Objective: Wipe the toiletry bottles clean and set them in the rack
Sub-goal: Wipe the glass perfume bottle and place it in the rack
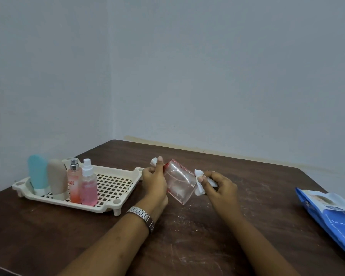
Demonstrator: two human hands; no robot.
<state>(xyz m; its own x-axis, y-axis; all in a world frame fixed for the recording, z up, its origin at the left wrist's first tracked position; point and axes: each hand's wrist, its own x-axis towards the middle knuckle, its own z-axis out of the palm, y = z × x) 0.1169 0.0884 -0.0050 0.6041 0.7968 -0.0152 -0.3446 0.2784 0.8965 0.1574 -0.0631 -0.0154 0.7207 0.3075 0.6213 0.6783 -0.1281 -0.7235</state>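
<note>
Gripping a clear, squarish plastic bottle with a reddish tint (178, 182), the person's left hand (154, 181) has its fingers curled round the upper end, near a small white cap (153, 161) that pokes out beyond the thumb. The bottle is held above a dark brown wooden table (187, 236), tilted so that its base points down and to the person's right. The right hand (220, 185) pinches a crumpled white wipe (199, 183) between thumb and fingertips and presses it against the bottle's lower side. A silver metal link watch (142, 215) sits on the left wrist.

To the left of the hands, a cream perforated plastic rack (116, 184) stands on short legs on the table. Four containers stand upright in a row at its left end: a teal squeeze tube (37, 172) on its cap, a beige squeeze tube (57, 176) just beside it (also cap down), an orange-pink spray bottle with a silver nozzle (74, 182), and a pink spray bottle with a white pump (89, 188). The right part of the rack's mesh floor holds nothing.

Well apart from the hands, at the table's right edge, lies a blue and white soft plastic packet (331, 214), its top flap open. Pale scuffs mark the table surface under the right forearm. A plain grey wall (207, 66) rises behind.
</note>
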